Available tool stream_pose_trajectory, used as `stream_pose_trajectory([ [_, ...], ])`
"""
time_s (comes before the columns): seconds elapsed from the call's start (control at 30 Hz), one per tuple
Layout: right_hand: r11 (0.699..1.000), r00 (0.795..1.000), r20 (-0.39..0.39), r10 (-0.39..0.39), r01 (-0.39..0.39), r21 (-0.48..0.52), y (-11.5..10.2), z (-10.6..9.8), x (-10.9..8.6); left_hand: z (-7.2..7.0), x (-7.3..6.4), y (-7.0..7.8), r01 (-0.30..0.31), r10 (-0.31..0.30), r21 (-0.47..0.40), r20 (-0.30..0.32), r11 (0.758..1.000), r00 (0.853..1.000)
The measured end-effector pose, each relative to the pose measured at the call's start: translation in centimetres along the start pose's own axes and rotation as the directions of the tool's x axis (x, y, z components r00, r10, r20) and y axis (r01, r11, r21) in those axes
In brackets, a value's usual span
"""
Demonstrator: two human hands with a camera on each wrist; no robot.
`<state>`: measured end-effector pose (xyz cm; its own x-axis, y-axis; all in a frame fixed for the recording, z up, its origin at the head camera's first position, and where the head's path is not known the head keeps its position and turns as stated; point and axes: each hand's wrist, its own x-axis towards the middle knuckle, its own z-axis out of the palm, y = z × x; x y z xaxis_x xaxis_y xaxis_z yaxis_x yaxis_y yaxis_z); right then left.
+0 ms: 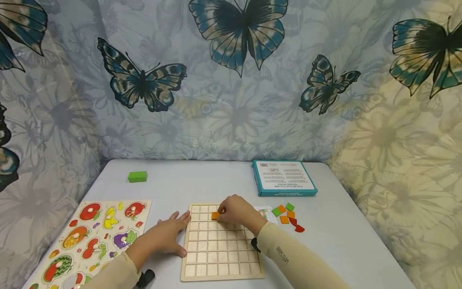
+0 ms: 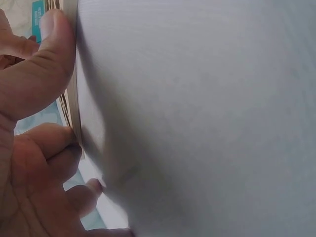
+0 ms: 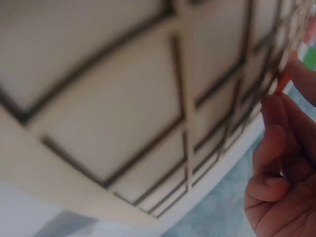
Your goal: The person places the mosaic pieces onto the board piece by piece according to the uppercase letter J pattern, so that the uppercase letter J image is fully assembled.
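A wooden grid board point(image 1: 222, 259) with square cells lies on the white table. My right hand point(image 1: 236, 212) is over its upper part and pinches an orange square tile point(image 1: 215, 216) between thumb and fingertips. In the right wrist view that tile point(image 3: 284, 81) shows partly behind the fingers, close over the grid. My left hand point(image 1: 167, 235) is at the board's left edge, thumb and fingers spread apart along it. The left wrist view shows the thumb point(image 2: 49, 64) and a fingertip right at the board's side point(image 2: 71, 106).
Right of the board lie green tiles point(image 1: 290, 206), orange tiles point(image 1: 284, 220) and red curved pieces point(image 1: 299, 228), beside a partly hidden pattern card point(image 1: 268, 213). A teal box point(image 1: 285, 178) stands at the back right, a green block point(image 1: 137, 176) at the back left. A fruit puzzle board point(image 1: 122, 216) lies at left.
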<state>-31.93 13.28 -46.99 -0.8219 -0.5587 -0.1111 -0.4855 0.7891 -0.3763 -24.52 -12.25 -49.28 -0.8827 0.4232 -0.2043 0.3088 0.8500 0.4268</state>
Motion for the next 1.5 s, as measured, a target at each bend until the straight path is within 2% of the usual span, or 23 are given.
stream_pose_trajectory([
  [0.33, 0.996, 1.0, -0.018, -0.026, 0.025, -0.089, -1.0, 0.5, 1.1, -0.2, 0.4, -0.6, 0.014, -0.014, 0.006, 0.003, 1.0, 1.0],
  [0.5, 0.994, 1.0, -0.01, 0.013, -0.014, -0.112, -1.4, 1.1, 1.3, 0.2, 0.5, -0.6, 0.013, -0.013, -0.012, 0.013, 1.0, 1.0],
  [0.63, 0.989, 1.0, 0.003, 0.029, -0.029, -0.145, -1.1, 0.9, 1.1, 0.8, 0.9, -0.3, 0.007, -0.007, -0.013, -0.002, 1.0, 1.0],
  [0.8, 0.991, 0.998, 0.013, 0.055, -0.053, -0.126, -0.3, 0.3, 0.0, 1.2, 0.3, -0.6, 0.035, -0.036, -0.025, -0.007, 0.999, 0.999],
  [0.9, 0.992, 0.994, -0.025, 0.11, -0.111, -0.056, 2.0, -1.1, -1.8, 1.0, 0.1, -0.9, 0.038, -0.039, -0.019, -0.018, 0.999, 0.999],
  [1.0, 0.977, 0.973, -0.093, 0.212, -0.213, -0.003, 6.0, -3.0, -4.2, 0.8, 0.4, -0.9, 0.018, -0.019, -0.018, -0.034, 1.0, 0.999],
  [1.13, 0.92, 0.906, -0.164, 0.39, -0.391, 0.028, 11.4, -4.5, -7.6, 0.4, 0.4, -0.8, 0.004, -0.004, -0.015, -0.03, 1.0, 1.0],
  [1.23, 0.88, 0.863, -0.186, 0.47, -0.473, 0.03, 14.5, -4.9, -9.7, 0.6, -0.1, -0.8, 0.014, -0.014, -0.036, -0.021, 0.999, 1.0],
  [1.37, 0.844, 0.827, -0.176, 0.534, -0.535, 0.046, 16.8, -5.0, -11.3, 1.0, -0.6, -0.7, 0.021, -0.022, -0.064, -0.023, 0.998, 0.999],
  [1.5, 0.814, 0.797, -0.167, 0.58, -0.576, 0.076, 17.5, -5.2, -11.8, 0.7, -0.1, -0.7, 0.002, -0.004, -0.051, -0.033, 0.999, 0.999],
])
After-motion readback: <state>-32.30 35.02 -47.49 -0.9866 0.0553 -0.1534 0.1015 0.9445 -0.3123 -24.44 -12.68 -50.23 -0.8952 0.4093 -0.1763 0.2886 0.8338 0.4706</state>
